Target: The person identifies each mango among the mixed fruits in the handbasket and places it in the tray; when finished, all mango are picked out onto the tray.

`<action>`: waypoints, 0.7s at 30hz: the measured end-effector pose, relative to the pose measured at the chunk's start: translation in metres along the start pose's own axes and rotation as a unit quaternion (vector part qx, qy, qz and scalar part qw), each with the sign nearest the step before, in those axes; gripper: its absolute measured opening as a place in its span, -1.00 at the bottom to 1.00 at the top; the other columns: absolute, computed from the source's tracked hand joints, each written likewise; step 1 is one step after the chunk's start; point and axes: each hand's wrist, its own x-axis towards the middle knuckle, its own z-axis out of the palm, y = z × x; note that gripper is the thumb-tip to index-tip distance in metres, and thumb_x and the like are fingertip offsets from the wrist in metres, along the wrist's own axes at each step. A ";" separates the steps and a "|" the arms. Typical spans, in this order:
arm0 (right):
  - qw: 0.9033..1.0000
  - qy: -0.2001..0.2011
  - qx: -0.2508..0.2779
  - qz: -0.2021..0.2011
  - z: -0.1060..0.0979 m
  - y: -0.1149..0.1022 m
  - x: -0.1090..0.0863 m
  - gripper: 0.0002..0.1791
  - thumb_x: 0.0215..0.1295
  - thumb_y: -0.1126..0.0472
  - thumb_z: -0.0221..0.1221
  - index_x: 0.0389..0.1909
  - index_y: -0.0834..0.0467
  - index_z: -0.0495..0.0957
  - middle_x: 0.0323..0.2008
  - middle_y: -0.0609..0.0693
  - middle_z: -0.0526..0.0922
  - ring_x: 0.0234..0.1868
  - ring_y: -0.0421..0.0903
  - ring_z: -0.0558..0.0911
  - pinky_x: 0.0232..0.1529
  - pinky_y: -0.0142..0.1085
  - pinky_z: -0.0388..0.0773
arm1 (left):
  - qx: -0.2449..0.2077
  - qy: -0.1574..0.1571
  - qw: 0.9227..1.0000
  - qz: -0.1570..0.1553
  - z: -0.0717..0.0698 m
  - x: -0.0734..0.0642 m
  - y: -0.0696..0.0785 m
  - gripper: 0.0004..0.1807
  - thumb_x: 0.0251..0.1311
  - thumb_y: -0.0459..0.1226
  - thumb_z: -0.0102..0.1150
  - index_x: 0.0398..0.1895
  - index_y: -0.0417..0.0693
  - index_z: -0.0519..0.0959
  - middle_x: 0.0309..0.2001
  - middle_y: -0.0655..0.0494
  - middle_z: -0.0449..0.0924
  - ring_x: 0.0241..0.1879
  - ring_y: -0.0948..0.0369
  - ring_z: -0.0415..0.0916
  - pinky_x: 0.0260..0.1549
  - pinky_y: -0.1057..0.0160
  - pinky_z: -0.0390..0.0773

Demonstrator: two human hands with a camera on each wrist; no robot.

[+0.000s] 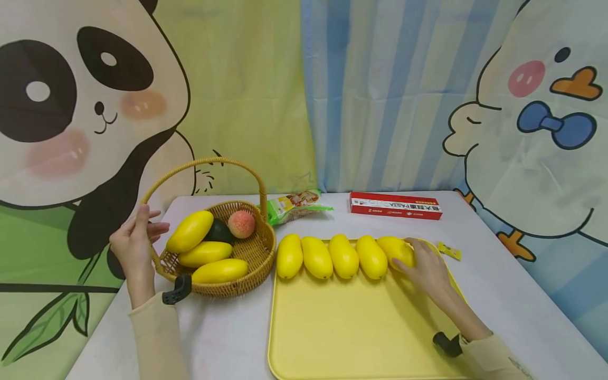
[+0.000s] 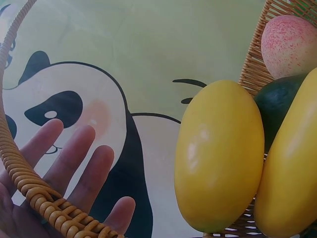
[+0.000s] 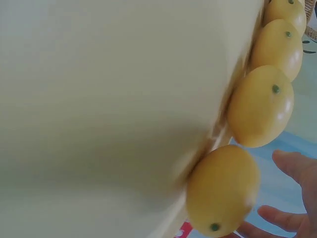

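Observation:
Beside the left rim of the wicker basket (image 1: 258, 279), my left hand (image 1: 135, 243) has its fingers extended near the handle (image 2: 37, 198), which crosses in front of them in the left wrist view. The basket contains several yellow mangoes (image 1: 219, 271), a dark green fruit (image 1: 219, 231) and a peach (image 1: 241, 224). My right hand (image 1: 427, 266) is at the right end of the rightmost mango (image 1: 395, 250) in a row along the tray's far edge. Its thumb and fingers are spread around that end, and the thumb shows apart from the mango (image 3: 223, 191) in the right wrist view.
The yellow tray (image 1: 351, 327) lies on the white table, right of the basket. Behind them are a green food packet (image 1: 296, 205) and a red pasta box (image 1: 396, 206). A small yellow sachet (image 1: 449, 250) lies past the tray's far right corner. Printed curtains hang behind the table.

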 end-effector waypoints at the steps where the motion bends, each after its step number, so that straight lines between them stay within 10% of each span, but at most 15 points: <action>1: 1.000 0.003 -0.003 -0.005 -0.001 -0.003 0.002 -0.33 0.11 0.06 0.36 0.15 0.34 0.40 0.07 0.38 0.50 0.03 0.32 0.49 -0.01 0.22 0.42 | 0.001 0.000 1.000 0.001 0.000 0.000 0.000 -0.53 0.09 0.05 0.31 -0.31 -0.23 0.73 -0.65 0.17 0.66 -0.64 0.31 0.62 -0.50 0.46 0.54; 21: 0.972 -0.056 0.086 -0.211 0.011 -0.137 0.034 -0.45 0.15 0.09 0.35 0.14 0.18 0.47 0.07 0.13 0.55 -0.40 -0.01 0.57 -0.35 -0.17 0.57 | 0.014 0.001 1.000 0.000 0.000 0.002 -0.001 -0.53 0.08 0.08 0.30 -0.30 -0.20 0.73 -0.65 0.18 0.66 -0.63 0.32 0.62 -0.46 0.43 0.54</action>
